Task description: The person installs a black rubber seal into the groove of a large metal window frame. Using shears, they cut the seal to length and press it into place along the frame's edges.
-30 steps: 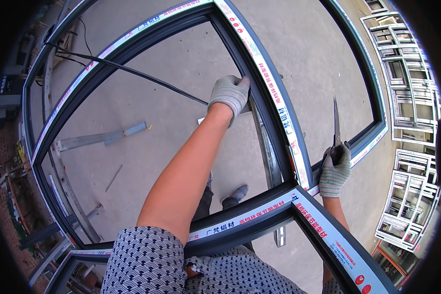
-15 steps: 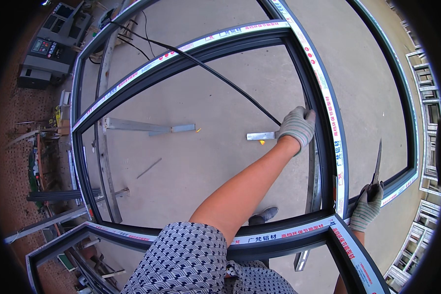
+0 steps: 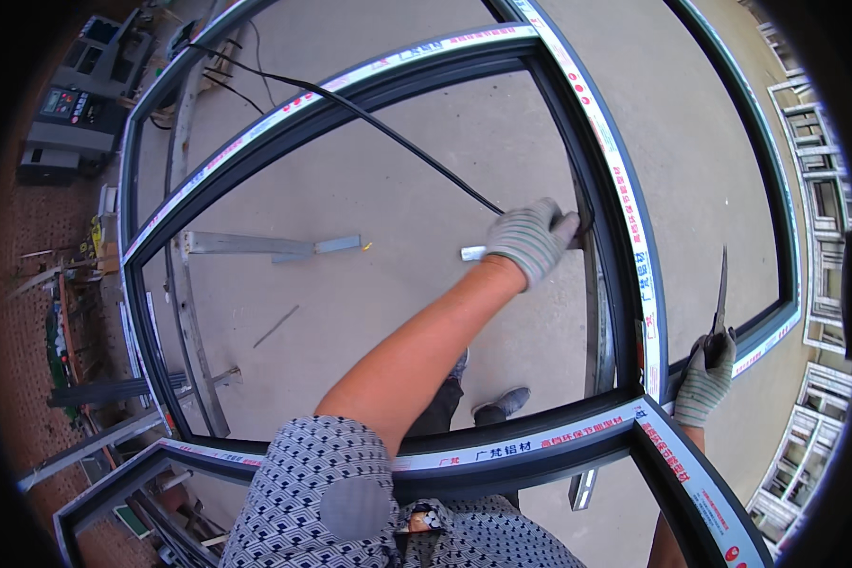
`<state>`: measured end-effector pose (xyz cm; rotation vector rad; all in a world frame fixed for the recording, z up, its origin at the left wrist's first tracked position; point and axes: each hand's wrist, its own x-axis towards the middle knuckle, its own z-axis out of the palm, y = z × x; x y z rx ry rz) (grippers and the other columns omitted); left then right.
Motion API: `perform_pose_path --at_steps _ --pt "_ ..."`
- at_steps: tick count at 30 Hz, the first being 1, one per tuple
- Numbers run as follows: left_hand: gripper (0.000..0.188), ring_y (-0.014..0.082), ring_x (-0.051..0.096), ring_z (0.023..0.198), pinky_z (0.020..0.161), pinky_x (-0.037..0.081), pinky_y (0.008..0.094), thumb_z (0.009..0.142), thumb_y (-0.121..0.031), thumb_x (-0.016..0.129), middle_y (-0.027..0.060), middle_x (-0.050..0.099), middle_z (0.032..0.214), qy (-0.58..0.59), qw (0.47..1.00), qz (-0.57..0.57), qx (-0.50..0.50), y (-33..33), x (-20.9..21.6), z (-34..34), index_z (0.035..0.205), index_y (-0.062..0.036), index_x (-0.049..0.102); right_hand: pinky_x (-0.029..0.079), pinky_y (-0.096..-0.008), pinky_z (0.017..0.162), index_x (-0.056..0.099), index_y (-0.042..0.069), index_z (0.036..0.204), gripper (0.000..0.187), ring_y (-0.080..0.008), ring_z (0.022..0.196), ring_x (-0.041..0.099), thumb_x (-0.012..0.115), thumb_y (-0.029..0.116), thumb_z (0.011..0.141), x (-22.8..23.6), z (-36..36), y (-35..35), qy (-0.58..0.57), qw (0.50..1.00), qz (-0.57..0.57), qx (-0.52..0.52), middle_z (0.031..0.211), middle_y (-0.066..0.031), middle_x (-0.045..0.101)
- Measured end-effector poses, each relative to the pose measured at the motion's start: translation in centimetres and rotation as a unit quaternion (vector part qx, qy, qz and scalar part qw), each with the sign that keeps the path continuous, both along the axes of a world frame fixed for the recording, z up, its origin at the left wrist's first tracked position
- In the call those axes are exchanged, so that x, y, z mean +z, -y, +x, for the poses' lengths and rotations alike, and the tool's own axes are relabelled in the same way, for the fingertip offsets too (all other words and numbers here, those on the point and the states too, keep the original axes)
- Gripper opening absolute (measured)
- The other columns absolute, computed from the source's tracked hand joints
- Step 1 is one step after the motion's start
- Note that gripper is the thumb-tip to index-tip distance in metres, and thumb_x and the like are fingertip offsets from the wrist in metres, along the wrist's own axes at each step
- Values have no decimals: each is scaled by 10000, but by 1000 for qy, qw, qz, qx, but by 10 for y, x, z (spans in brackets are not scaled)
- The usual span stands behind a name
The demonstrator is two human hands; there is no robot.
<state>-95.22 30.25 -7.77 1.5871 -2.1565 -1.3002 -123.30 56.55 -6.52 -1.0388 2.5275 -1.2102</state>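
Observation:
In a striped knit glove, my left hand [image 3: 532, 243] is closed on a thin black rubber strip [image 3: 402, 142] inside the large window frame opening. The strip trails to the upper left across the frame; right of my fingers, a dark bit of it curves against the inner side. The window frame [image 3: 604, 237] is dark metal under printed white-blue protective film. At the lower right, outside this opening, my gloved right hand [image 3: 706, 381] grips what looks like scissors [image 3: 722, 293], the long pointed blade upward. Its fingers are partly hidden.
Metal support bars [image 3: 251, 244] stand beneath the frame. A grey machine [image 3: 71, 118] is at the far left, with profiles and clutter below it. Stacked pale frames [image 3: 828, 180] line the right. My shoe [image 3: 504, 404] shows on the floor through the opening.
My left hand has moved left, away from the frame's right inner side, still with the strip. A dark bit of strip now shows there. The whole view has shifted slightly.

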Motion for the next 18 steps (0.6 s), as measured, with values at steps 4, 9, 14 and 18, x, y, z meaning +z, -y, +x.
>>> perform_pose_path --at_steps 4,9,14,18 --pt "413 384 633 1047 935 505 435 912 -397 621 202 672 1108 54 985 -147 -76 3 -19 48 1088 -33 703 510 -256 893 570 -1 1265 372 -116 946 648 640 -37 901 1 8 11 -8 1000 -17 -11 1043 -56 678" --pt "194 327 638 988 871 529 403 882 -203 689 141 683 1032 127 938 -257 -197 12 -9 82 1021 -75 733 516 -271 872 590 0 1205 331 -129 930 660 694 37 893 16 18 16 -60 998 16 -17 1014 -69 694" --pt "153 285 655 879 800 531 378 900 -191 675 112 692 906 43 965 -159 -204 -17 -2 74 952 -61 738 511 -270 875 594 -9 1195 327 -129 927 654 701 50 892 20 21 16 -78 997 21 -5 1033 -87 692" --pt "230 180 683 785 728 555 327 971 -236 618 87 695 855 -120 963 202 -134 -61 2 41 1012 -26 703 504 -261 870 598 -15 1185 306 -117 918 634 691 44 900 18 23 20 -67 998 13 3 1032 -86 684"
